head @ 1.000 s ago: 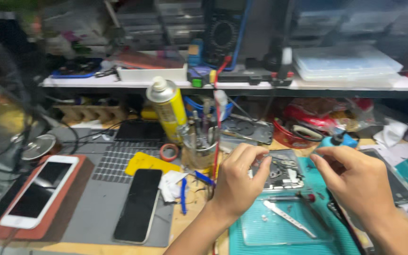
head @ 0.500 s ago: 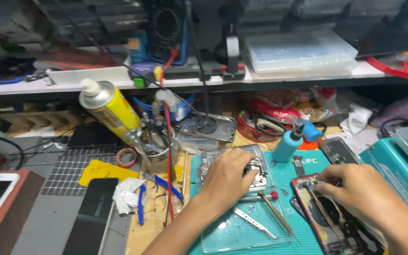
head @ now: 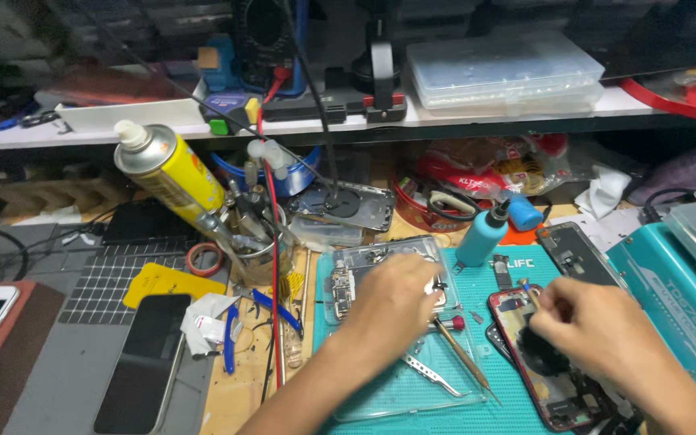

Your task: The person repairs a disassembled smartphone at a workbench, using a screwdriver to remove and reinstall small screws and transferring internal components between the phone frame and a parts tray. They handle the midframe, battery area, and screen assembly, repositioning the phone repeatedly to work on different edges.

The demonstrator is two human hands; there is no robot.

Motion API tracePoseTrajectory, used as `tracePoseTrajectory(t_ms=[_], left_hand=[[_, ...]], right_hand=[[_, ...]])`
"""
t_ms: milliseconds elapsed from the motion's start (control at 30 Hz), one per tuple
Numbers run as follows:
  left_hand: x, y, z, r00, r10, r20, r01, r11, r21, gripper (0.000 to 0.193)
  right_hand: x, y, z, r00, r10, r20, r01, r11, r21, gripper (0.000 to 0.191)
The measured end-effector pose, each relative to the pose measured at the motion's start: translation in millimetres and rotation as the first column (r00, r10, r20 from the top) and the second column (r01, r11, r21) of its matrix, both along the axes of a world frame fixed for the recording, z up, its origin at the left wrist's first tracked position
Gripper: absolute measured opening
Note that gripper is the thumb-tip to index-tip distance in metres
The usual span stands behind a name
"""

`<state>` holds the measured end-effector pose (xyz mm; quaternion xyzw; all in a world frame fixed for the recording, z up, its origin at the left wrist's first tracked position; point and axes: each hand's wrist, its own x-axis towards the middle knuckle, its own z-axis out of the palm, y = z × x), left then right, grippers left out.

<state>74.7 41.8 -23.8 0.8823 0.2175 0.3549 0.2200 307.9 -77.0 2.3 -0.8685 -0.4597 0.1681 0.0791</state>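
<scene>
So from my seat the right hand (head: 606, 334) is pinched shut on a thin tool (head: 528, 288), tip poking up and away from the fingers, and it's parked right over the opened red phone (head: 537, 366) at the right end of the teal mat (head: 509, 266). That phone's long axis runs from the mat's far middle down toward the near right corner, so it lies directly under and slightly left of that grip, basically touching range. The left hand (head: 392, 302) is curled over the clear tray (head: 380, 258) on the mat's left half, fingers down among small parts; I can't tell whether it's actually holding anything, the fingertips are blurred and hidden. Between the two hands lie a red-tipped screwdriver (head: 461, 354) and metal tweezers (head: 432, 376), both angled toward the near edge. The right hand is clearly the nearer one to the red phone. Further out, a blue bottle (head: 481, 236) stands at the mat's far edge, and a yellow spray can (head: 171, 173) leans over on the bench's left side.
</scene>
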Motion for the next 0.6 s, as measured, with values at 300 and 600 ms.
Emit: tracePoseTrajectory(t_ms=[300, 600], left_hand=[[-63.9, -7.2, 0.5, 0.981, 0.189, -0.047, -0.191, 0.981, -0.037, 0.029], [-86.2, -33.4, 16.3, 0.988, 0.14, 0.068, -0.138, 0.99, -0.034, 0.021]], right_hand=[[-50.7, 20.3, -7.7, 0.914, 0.289, -0.284, -0.127, 0.87, 0.476, 0.019], [-59.5, 27.2, -44.5, 0.957, 0.276, 0.085, -0.253, 0.943, -0.216, 0.035]])
